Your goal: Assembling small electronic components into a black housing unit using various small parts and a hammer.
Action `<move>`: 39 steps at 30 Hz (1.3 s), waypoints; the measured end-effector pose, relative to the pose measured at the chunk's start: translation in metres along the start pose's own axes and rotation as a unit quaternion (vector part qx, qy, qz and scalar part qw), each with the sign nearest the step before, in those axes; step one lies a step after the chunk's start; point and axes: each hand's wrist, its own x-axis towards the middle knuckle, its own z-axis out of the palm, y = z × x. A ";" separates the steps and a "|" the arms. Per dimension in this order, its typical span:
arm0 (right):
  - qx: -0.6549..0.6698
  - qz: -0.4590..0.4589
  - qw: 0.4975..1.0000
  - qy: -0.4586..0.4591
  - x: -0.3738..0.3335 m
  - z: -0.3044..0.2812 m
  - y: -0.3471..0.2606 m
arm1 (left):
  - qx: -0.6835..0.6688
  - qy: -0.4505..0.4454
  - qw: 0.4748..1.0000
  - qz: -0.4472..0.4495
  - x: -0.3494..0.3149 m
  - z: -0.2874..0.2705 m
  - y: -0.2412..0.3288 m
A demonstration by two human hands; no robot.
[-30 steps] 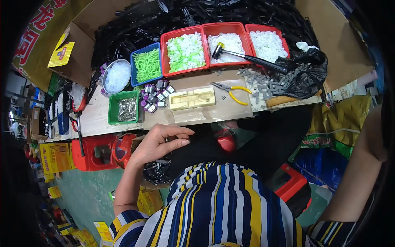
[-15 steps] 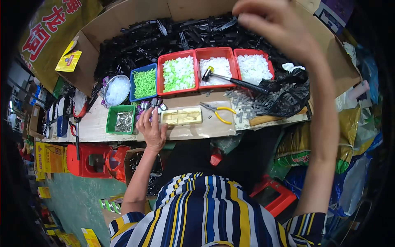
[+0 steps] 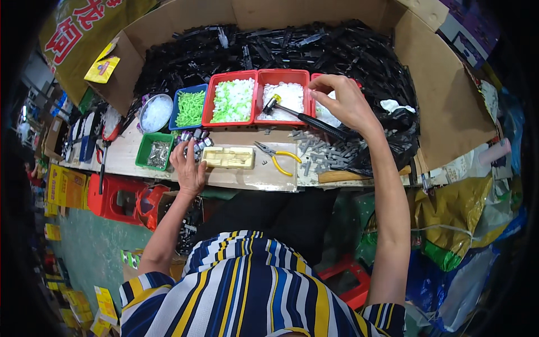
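Over the right-hand red bin (image 3: 315,76) of small white pieces hangs my right hand (image 3: 348,106). Its fingers are curved, with the thumb apart from them, and nothing shows between them. My left hand (image 3: 189,171) rests at the bench edge with fingers spread, their tips by small purple-and-silver parts (image 3: 197,136). Just right of that hand lies a cream moulded block (image 3: 229,158) with shaped recesses. Yellow-handled pliers (image 3: 278,157) sit beside it. A hammer (image 3: 303,116) with a black grip and yellow-ended head lies across the red bins.
Black plastic parts (image 3: 269,53) are heaped behind the bins, inside cardboard walls (image 3: 443,90). Leftward stand a blue bin (image 3: 190,106) of green pieces, a round bowl (image 3: 156,112) and a green tray (image 3: 153,150) of metal bits. Grey parts (image 3: 325,151) and a black bag (image 3: 387,146) lie right.
My right hand has come down from above the black heap to the right-hand red bin. My left hand stays by the purple parts. The whole view has shifted slightly.
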 end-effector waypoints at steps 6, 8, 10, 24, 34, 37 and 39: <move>0.024 0.032 0.999 -0.019 -0.001 0.007 0.009 | 0.003 -0.019 1.000 0.001 0.003 -0.006 0.008; 0.027 0.015 0.999 -0.025 0.005 0.013 0.010 | 0.010 -0.026 1.000 0.004 0.004 -0.006 0.008; 0.036 0.005 0.999 -0.023 0.015 0.023 0.013 | 0.007 -0.018 1.000 0.008 0.005 -0.005 0.009; -0.118 -0.118 0.982 0.087 0.188 0.155 -0.017 | -0.084 0.028 0.996 -0.009 -0.015 0.008 0.004; -0.241 -0.130 0.955 0.111 0.238 0.187 -0.018 | -0.036 0.068 0.997 -0.014 -0.014 0.002 0.009; -0.167 -0.115 0.971 0.128 0.208 0.166 -0.031 | -0.047 0.063 0.997 0.007 -0.014 0.005 0.007; -0.146 -0.144 0.967 0.151 0.176 0.159 -0.044 | -0.058 0.047 0.997 0.006 -0.013 0.005 0.006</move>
